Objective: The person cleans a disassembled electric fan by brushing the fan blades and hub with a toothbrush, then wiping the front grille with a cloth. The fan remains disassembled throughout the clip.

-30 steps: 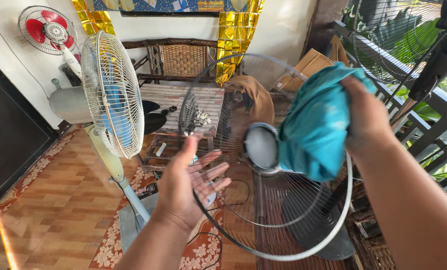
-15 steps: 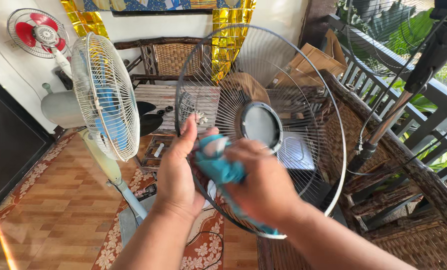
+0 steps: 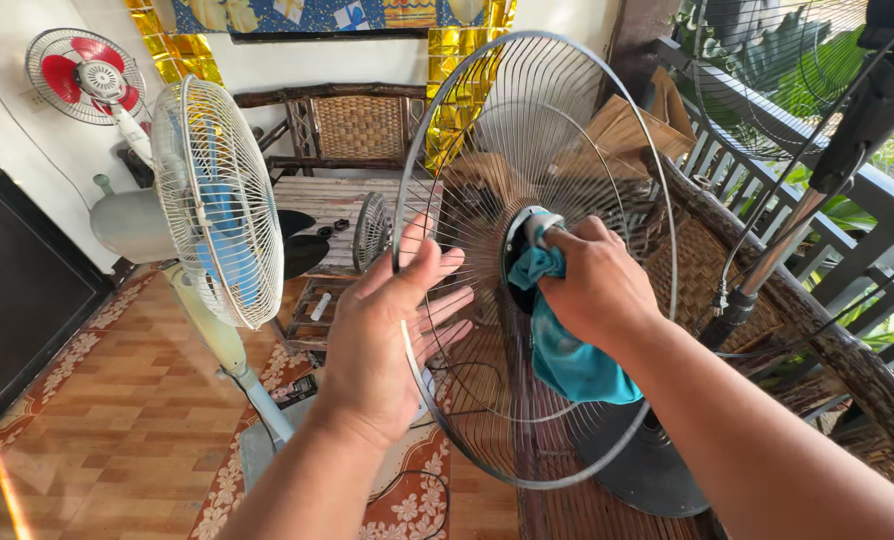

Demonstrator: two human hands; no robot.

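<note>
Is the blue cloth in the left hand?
No, the right hand presses the blue cloth on the hub of the wire fan guard, while the left hand is open.

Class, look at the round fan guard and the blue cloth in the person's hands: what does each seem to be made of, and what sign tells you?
Fan guard: apparently metal wire with a smooth pale coating, judging by its thin, stiff, glinting spokes and hoop. Blue cloth: soft woven fabric, matte; it bunches under the right hand and hangs in limp folds. The left hand steadies the rim.
</note>
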